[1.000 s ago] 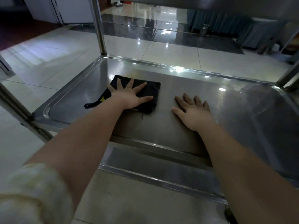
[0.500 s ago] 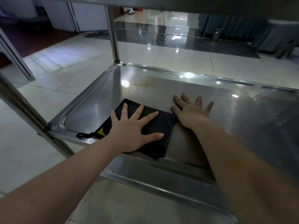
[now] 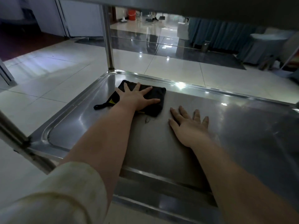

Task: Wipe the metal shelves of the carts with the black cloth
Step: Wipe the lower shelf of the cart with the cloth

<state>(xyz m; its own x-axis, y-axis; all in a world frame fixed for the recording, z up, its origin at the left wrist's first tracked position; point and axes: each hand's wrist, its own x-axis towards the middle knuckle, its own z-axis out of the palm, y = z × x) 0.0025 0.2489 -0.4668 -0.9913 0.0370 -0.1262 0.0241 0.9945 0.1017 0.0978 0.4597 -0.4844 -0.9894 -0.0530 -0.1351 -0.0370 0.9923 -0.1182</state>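
A steel cart shelf [image 3: 242, 126] with a raised rim fills the middle of the head view. The folded black cloth [image 3: 157, 96], with a yellow tag and a loop hanging off its left side, lies near the shelf's far left corner. My left hand [image 3: 137, 99] presses flat on the cloth with fingers spread, and the palm hides the cloth's middle. My right hand [image 3: 189, 126] rests flat on the bare metal just right of the cloth, fingers apart and holding nothing.
An upright steel post [image 3: 107, 39] rises at the far left corner and another post [image 3: 11, 131] stands at the near left. The upper shelf [image 3: 210, 5] hangs overhead. A lower shelf edge [image 3: 161, 202] shows below. Shiny tiled floor [image 3: 48, 75] surrounds the cart, and blue draped tables [image 3: 226, 34] stand far off.
My left hand has pushed the cloth from the shelf's near edge back toward the far left corner. My right hand stays flat on the metal in about the same place.
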